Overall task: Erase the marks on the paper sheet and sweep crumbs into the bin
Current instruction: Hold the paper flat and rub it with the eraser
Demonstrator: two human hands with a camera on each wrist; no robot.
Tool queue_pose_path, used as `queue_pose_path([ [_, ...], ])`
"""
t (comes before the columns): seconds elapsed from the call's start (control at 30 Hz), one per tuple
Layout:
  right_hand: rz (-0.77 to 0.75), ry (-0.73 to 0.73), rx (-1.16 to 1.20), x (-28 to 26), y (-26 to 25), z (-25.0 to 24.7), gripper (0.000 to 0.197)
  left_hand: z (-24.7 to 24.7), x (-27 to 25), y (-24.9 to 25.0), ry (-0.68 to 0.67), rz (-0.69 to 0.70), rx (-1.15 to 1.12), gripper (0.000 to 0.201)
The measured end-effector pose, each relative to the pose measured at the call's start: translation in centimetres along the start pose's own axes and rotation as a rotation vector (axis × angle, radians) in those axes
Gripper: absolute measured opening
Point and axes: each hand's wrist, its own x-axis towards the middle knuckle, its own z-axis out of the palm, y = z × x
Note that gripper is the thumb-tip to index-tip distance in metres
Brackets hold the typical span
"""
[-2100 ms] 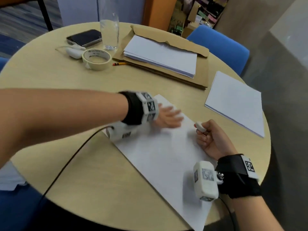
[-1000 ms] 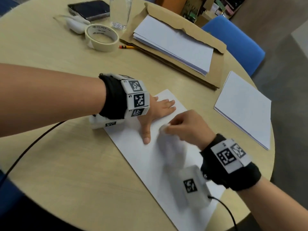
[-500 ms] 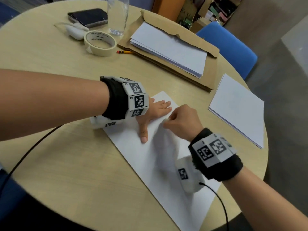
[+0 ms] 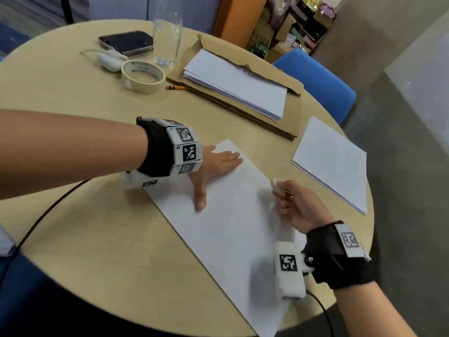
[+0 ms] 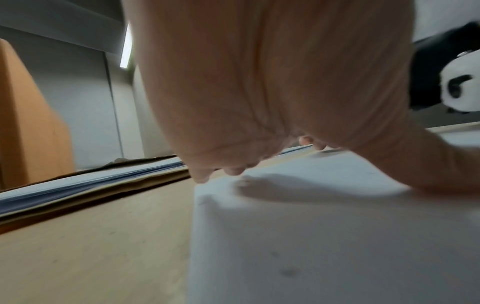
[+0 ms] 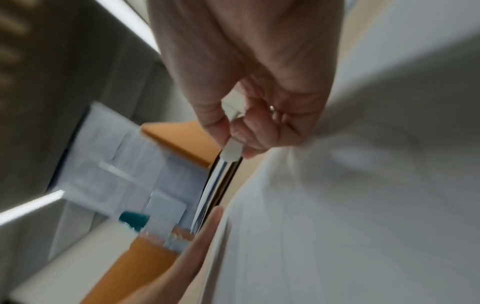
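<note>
A white paper sheet (image 4: 233,215) lies slanted on the round wooden table (image 4: 97,239). My left hand (image 4: 216,166) lies flat on the sheet's far corner, fingers straight and thumb spread, pressing it down; the left wrist view shows the fingertips (image 5: 233,170) on the paper sheet (image 5: 337,236). My right hand (image 4: 296,205) hovers over the sheet's right edge and pinches a small white eraser (image 4: 275,184) between thumb and fingers, palm turned up. In the blurred right wrist view the eraser (image 6: 232,151) sticks out from the pinch. A tiny dark speck (image 4: 214,197) lies near my left thumb.
A stack of white paper (image 4: 332,164) lies at the right edge. A brown envelope with sheets (image 4: 238,83), a pencil (image 4: 176,88), a tape roll (image 4: 143,76), a glass (image 4: 167,37), a phone (image 4: 127,42) and a white mouse-like device (image 4: 109,60) sit at the back. A blue chair (image 4: 323,86) stands behind.
My right hand has lifted off the middle of the sheet and swung right to its edge, turning palm up with the eraser. The left hand stays pressed on the corner.
</note>
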Motion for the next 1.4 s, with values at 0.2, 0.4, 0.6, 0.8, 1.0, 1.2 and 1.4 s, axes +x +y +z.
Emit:
queue_pose_path([
  [0.2, 0.020, 0.023, 0.187, 0.3, 1.8, -0.8, 0.013, 3.1, -2.4, 4.7, -0.010, 0.261, 0.207, 0.102],
  [0.4, -0.004, 0.019, 0.088, 0.2, 1.9, -0.9, 0.013, 3.9, -1.9, 2.8, 0.001, -0.149, 0.082, 0.083],
  [0.6, -0.019, 0.038, 0.041, 0.3, 2.0, -0.7, 0.007, 2.4, -0.6, 5.6, 0.102, -0.059, 0.018, 0.083],
  [0.8, -0.021, 0.063, 0.072, 0.0, 2.1, -0.7, 0.005, 2.5, 0.5, 4.4, 0.032, -0.026, 0.032, 0.074],
  [1.0, -0.056, 0.112, 0.084, -0.4, 2.1, 0.0, 0.019, 1.4, -1.5, -0.9, 0.134, -0.350, 0.172, 0.100],
  [1.2, -0.195, -0.037, -0.214, -2.2, 1.8, 2.7, 0.015, 2.0, -1.3, 3.2, -0.055, 0.044, 0.020, 0.121],
  [1.4, -0.369, 0.062, -0.841, -2.1, 1.1, 3.7, 0.012, 2.6, -1.3, 2.5, -0.022, 0.077, 0.011, 0.131],
])
